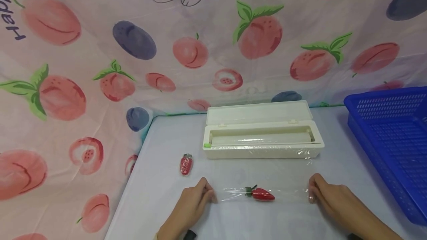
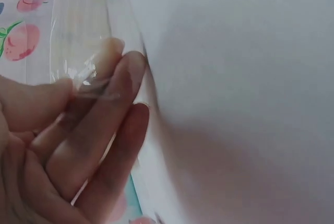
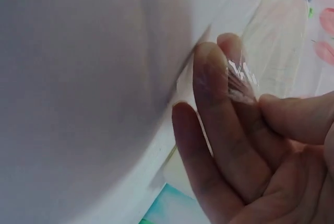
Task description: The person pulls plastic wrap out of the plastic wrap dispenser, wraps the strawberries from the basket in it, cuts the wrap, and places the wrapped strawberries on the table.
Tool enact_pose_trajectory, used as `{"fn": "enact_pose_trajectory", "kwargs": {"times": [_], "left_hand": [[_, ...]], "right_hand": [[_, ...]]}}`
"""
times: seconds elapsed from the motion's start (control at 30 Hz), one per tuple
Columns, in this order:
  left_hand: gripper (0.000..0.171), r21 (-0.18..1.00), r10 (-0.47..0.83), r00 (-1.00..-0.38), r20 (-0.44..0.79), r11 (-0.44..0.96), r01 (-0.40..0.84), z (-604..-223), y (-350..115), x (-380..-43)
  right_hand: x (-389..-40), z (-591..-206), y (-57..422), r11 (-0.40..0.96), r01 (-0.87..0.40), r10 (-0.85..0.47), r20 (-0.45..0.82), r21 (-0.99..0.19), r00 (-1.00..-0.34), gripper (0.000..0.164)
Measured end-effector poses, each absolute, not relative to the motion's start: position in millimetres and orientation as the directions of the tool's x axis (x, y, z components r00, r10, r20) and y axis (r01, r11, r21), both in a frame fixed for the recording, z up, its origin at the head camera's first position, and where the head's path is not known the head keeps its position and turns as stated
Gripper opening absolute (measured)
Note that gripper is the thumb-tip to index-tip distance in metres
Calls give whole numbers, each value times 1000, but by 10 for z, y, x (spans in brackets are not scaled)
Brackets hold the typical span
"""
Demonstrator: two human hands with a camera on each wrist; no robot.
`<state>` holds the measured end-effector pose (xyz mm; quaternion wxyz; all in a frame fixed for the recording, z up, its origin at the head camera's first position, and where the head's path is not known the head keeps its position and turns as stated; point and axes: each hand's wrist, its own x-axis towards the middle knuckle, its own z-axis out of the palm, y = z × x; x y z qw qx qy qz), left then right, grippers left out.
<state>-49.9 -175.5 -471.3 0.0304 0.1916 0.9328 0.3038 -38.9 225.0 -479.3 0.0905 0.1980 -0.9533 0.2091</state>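
A sheet of clear cling film [image 1: 230,193] stretches from the white dispenser box [image 1: 260,153] towards the near side of the table. My left hand [image 1: 195,201] pinches its near left corner between thumb and fingers. At the near right corner my right hand [image 1: 337,199] pinches the film the same way. Between the hands lies a red chili pepper [image 1: 263,195] with a green stem, at the film's near edge; whether it is under or on the film I cannot tell. Both wrist views show film [image 2: 86,75] bunched at the fingertips.
The box's lid [image 1: 258,114] stands open behind a film roll [image 1: 277,138]. A small red item [image 1: 186,165] with a dark green top, shiny as if wrapped, lies left of the box. A blue plastic basket [image 1: 377,147] stands at the right. Fruit-print cloth [image 1: 200,17] hangs behind the table.
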Motion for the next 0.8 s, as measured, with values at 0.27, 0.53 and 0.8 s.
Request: {"fn": "enact_pose_trajectory", "kwargs": {"times": [0.27,0.53,0.8], "left_hand": [[8,596,254,-967,-3,777,202,-4661,-1636,-561],[11,613,130,-989,-76,788,57,-4654,-1500,-638],[13,612,68,-990,-120,791,-19,-4653,-1453,-702]], "right_hand": [[-453,-4816,2199,839,-404,-324,263,-364,-909,23],[-499,-4832,2148,872,-359,-290,240,-333,-926,21],[-558,-4775,2077,912,-263,-243,102,-313,-965,16]]}}
